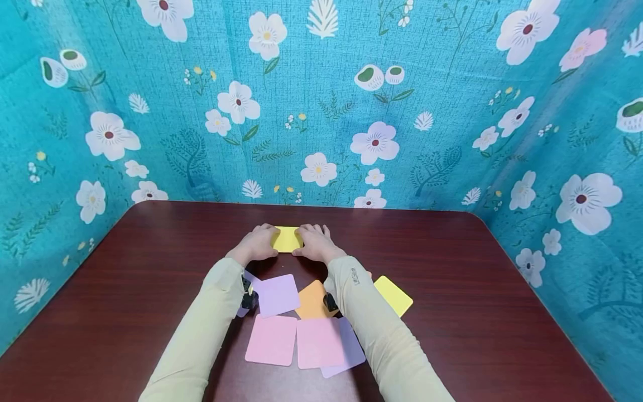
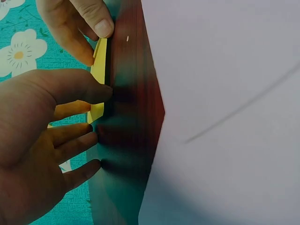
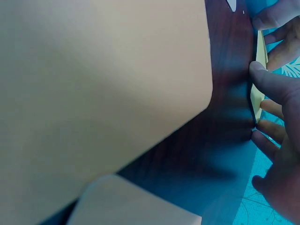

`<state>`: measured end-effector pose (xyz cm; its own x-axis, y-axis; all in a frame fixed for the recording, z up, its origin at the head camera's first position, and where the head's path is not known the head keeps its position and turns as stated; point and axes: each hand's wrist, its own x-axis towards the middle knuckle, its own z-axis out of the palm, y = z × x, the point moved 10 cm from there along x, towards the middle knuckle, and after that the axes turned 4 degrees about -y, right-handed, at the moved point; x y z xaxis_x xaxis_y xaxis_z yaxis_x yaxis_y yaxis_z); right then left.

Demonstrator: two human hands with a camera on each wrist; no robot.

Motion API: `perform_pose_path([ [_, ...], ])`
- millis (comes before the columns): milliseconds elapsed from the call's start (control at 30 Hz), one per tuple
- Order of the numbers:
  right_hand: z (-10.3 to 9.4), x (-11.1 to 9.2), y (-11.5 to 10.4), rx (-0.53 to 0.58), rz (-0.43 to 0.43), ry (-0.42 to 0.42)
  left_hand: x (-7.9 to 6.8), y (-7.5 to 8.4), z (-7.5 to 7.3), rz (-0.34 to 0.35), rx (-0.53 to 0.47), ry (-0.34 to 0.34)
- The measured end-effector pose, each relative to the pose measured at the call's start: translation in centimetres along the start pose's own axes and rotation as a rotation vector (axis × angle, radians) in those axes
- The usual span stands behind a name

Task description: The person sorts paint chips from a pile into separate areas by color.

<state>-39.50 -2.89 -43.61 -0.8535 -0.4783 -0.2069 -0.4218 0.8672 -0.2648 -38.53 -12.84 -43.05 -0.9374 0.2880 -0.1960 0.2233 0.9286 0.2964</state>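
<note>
A yellow card [image 1: 287, 240] lies low over the far part of the dark table, between the two hands. My left hand [image 1: 258, 244] pinches its left end, the thumb on the near edge and the fingers at the far edge. On the right end, my right hand [image 1: 316, 244] grips the same way with thumb and fingers. In the left wrist view the card [image 2: 97, 65] appears nearly edge-on, with the left thumb [image 2: 84, 86] along it. The right wrist view shows the card [image 3: 256, 98] edge-on too, partly hidden by the fingers.
Nearer on the table lie a lilac card [image 1: 278, 296], an orange card [image 1: 311, 301], two pink cards [image 1: 271, 340] and another lilac card [image 1: 346, 354] partly covered. A second yellow card [image 1: 394, 296] lies beside the right forearm. A flowered blue curtain [image 1: 321, 111] hangs behind the table.
</note>
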Motion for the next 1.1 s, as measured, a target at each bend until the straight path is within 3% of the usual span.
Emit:
perform_pose_path([
  [400, 0.7, 0.2, 0.2, -0.020, 0.026, -0.060, 0.0, 0.3, 0.1, -0.030, -0.005, -0.032],
  [800, 0.1, -0.3, 0.1, -0.056, 0.008, -0.023, -0.3, 0.1, 0.2, -0.005, -0.036, -0.035],
  [1100, -0.2, -0.8, -0.3, -0.015, -0.030, -0.022, -1.0, 0.2, -0.1, 0.017, -0.086, -0.034],
])
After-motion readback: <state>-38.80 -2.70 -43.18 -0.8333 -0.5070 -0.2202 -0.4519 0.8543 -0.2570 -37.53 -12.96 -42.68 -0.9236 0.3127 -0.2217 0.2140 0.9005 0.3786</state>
